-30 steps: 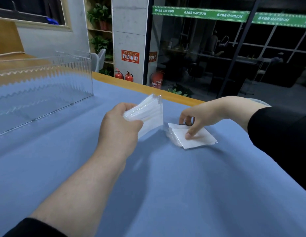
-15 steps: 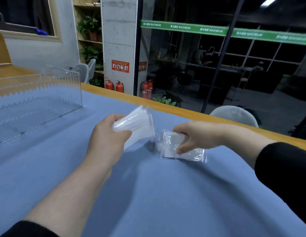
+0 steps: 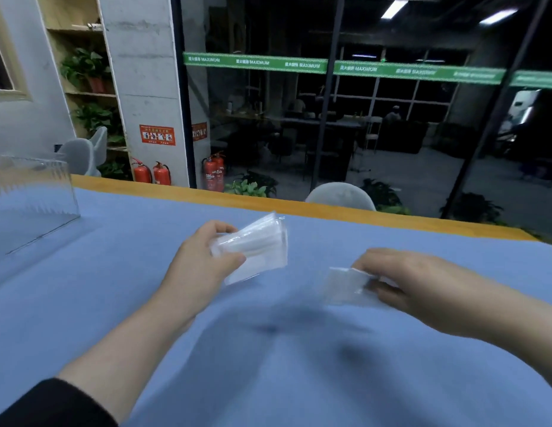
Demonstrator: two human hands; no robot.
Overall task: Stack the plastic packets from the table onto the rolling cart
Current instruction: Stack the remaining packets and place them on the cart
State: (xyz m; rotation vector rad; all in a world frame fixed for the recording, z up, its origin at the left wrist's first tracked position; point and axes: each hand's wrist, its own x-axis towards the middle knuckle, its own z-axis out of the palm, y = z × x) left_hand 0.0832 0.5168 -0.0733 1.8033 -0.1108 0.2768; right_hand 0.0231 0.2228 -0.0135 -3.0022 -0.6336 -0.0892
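Over the blue tabletop, left hand raised, fingers and thumb curled round a bundle of plastic packets, thumb lying across the near face. Bundle held clear of the cloth, tilted, far edge highest, several clear sleeves with white contents layered together. To the right and a little nearer, right hand low over the cloth, thumb and fingers pinching one end of a single plastic packet. Packet blurred; hard to tell whether its free end touches the cloth or hangs just above it. Two soft shadows on the cloth below and between the hands. Hands apart, bundle and single packet not touching. Black sleeves on both arms, left sleeve at the lower left corner.

At the far left of the tabletop, a clear acrylic box with ridged walls, well apart from both hands. Along the far side, a bare wooden edge beyond the blue cloth. Behind it, a grey chair back, red fire extinguishers against a concrete pillar, potted plants on wooden shelves, and a dark glass wall crossed by a green banner. No rolling cart within view.
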